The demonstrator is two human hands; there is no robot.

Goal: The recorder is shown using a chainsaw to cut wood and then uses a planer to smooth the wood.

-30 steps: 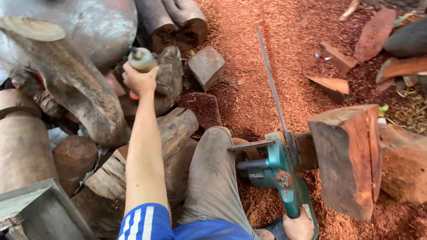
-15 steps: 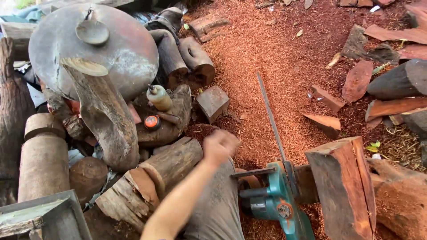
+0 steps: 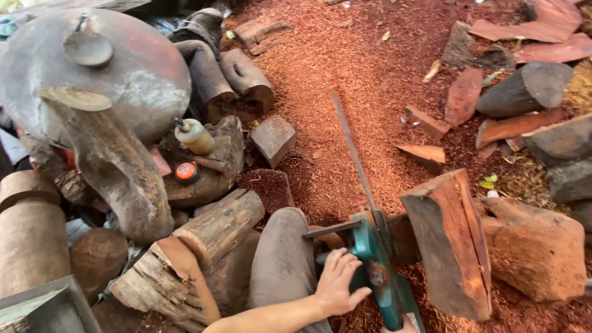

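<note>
I am looking down at an outdoor woodcutting yard: red sawdust (image 3: pixel 370 80) is covering the ground, cut logs (image 3: pixel 216 228) and split reddish blocks (image 3: pixel 450 240) are lying all around, bark slabs (image 3: pixel 462 95) are scattering across the chips, and a teal chainsaw (image 3: pixel 376 271) is resting beside the blocks.

The ground (image 3: pixel 370 86) is covered in a thick bed of reddish sawdust and wood chips. Split slabs of red wood (image 3: pixel 542 37) and grey chunks (image 3: pixel 524 89) lie scattered over it at the far right. Nearer, a big red-faced block (image 3: pixel 453 246) stands upright beside a rough lump (image 3: pixel 536 246). At the left, round logs (image 3: pixel 216 228) are piled close together, with a small square block (image 3: pixel 273 139) lying just beyond them.
</note>
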